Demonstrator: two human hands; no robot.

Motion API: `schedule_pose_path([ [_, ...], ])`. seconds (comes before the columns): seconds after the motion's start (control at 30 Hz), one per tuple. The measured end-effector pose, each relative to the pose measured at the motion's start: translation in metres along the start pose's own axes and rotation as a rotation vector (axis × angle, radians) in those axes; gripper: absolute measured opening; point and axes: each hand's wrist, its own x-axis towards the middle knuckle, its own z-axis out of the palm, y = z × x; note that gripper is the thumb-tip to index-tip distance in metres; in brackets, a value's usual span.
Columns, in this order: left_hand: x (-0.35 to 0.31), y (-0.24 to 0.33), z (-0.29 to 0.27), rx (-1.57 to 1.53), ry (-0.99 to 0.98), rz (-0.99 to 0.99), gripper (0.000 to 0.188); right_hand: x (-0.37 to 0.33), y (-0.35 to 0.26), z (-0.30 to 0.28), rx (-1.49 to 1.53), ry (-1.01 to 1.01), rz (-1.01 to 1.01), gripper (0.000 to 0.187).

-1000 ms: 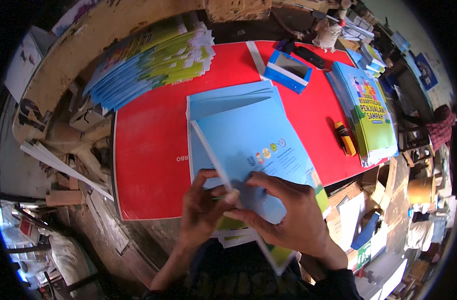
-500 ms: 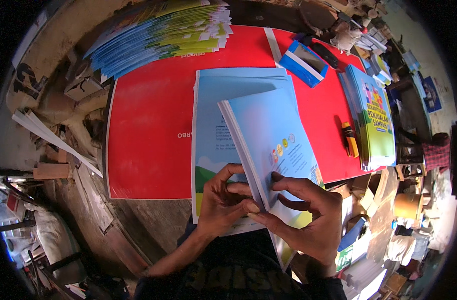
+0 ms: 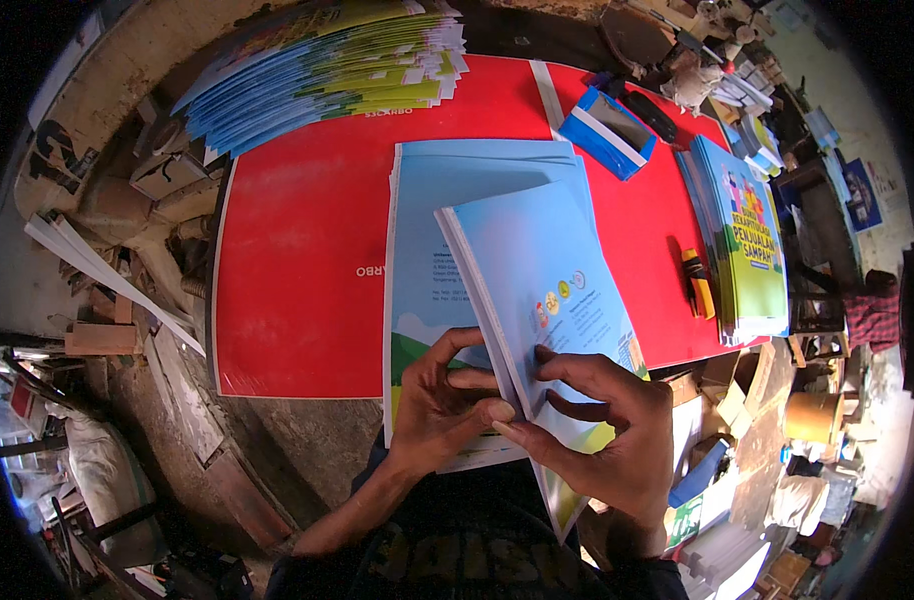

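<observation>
A blue booklet (image 3: 522, 250) with a pale bound edge is held up, tilted, between my two hands. My left hand (image 3: 447, 405) grips its near-left edge, thumb and curled fingers at the spine. From the other side my right hand (image 3: 607, 425) pinches the same edge, its thumb tip close to the left thumb and its forefinger pressed on the cover. Beneath the booklet lies another stack of blue printed booklets (image 3: 422, 220), with green at its lower end. That stack rests on a red board (image 3: 297, 270).
A tall, fanned pile of booklets (image 3: 317, 80) stands at the far left. A finished-looking booklet stack (image 3: 742, 240) sits at the right, beside a yellow and black cutter knife (image 3: 699, 283). A blue box-like case (image 3: 607, 130) lies at the back.
The booklet and both hands stay almost in place, with only a slight shift to the left. The view has moved a little.
</observation>
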Motion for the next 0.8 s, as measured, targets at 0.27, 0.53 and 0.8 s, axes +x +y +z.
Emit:
schedule_pose_path([
  [0.27,-0.002,-0.004,-0.005,-0.026,0.011,-0.013,0.066,0.001,0.006,0.002,0.114,-0.04,0.044,0.04],
  [0.53,-0.005,-0.004,-0.003,0.038,0.088,0.002,0.066,0.007,0.005,-0.003,0.138,-0.114,0.057,0.036],
  [0.8,-0.005,0.01,0.006,0.123,0.214,0.005,0.055,-0.002,0.013,0.015,-0.023,-0.084,-0.089,0.053],
])
